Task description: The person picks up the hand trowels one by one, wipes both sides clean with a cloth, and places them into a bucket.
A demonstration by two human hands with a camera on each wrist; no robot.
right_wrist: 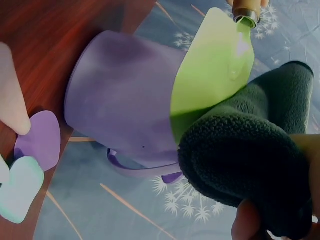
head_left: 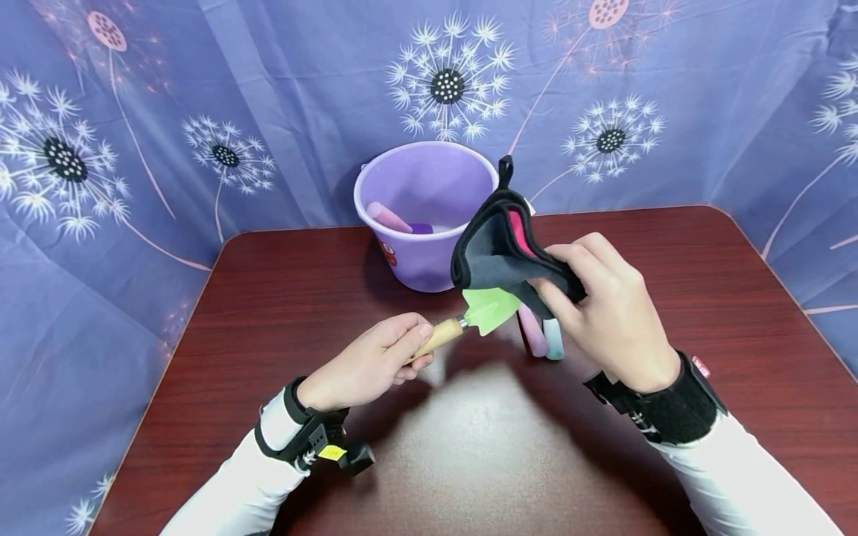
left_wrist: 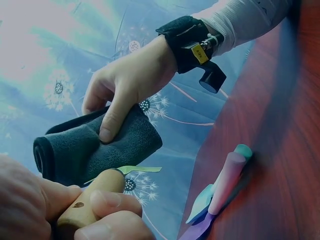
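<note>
My left hand (head_left: 375, 357) grips the wooden handle (left_wrist: 92, 200) of a small hand trowel with a lime-green blade (head_left: 491, 310). In my right hand (head_left: 606, 313), pinched between thumb and fingers, is a folded dark grey cloth (head_left: 499, 269) with black edging, a hanging loop and a strip of pink-red showing inside. The cloth hangs over the far end of the trowel blade and hides part of it. From the right wrist view, the fuzzy cloth (right_wrist: 240, 145) overlaps the blade's lower edge; whether they touch I cannot tell.
A purple bucket (head_left: 429, 272) stands at the table's back, with a pink-handled tool (head_left: 389, 217) inside. Two toy shovels, one with a pink handle (head_left: 532, 333) and one with a teal handle (head_left: 553, 341), lie beneath the cloth. A dandelion-print curtain (head_left: 302, 89) surrounds the table (head_left: 268, 298).
</note>
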